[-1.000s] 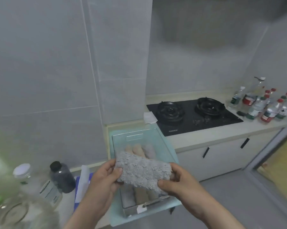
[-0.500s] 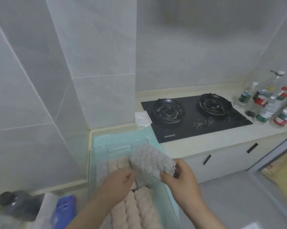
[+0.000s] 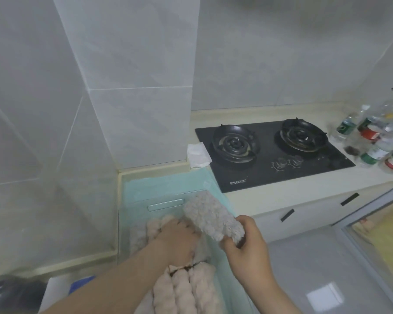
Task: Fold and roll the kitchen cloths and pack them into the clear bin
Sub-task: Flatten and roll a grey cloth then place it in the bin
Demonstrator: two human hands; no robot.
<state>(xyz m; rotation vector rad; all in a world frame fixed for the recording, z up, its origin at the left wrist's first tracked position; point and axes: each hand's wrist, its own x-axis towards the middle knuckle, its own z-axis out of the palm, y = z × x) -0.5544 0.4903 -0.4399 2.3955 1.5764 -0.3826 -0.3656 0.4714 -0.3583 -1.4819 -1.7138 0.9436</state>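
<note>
- A pale tiled wall [image 3: 123,64] turns a corner here, and a cream counter [image 3: 247,200] runs along under it.
- The grey roll [image 3: 213,217] is not yet in the bin [image 3: 165,204]. It hangs tilted above the bin's far right corner, near end lower.
- The right hand [image 3: 247,245] has its fingers curled tight round that near end.
- The left hand [image 3: 179,239] lies palm down on the pink rolls [image 3: 182,291] in the bin, fingers stretched forward. As far as I can see it grasps nothing.
- The pink rolls lie lengthwise, side by side, in a far row and a near row.
- I'd say the step in hand is slotting the grey roll in at the right.
- To do it well, the left hand should press the pink rolls leftward to open a gap by the right wall.
- Then the roll should go in lengthwise, loose edge down, with the grip kept until the neighbours pinch it, or it may spring open.
- The cloths are thick, nubbly and soft, so they will squash to fit.
- The bin is hard, clear and glossy, with a slot handle in its far wall.
- It stands on a smooth teal mat [image 3: 145,184].
- Beyond sits a black glass hob [image 3: 272,152] with two round burners and a crumpled white paper [image 3: 197,152] at its left edge.
- Plastic bottles [image 3: 381,141] crowd the far right.
</note>
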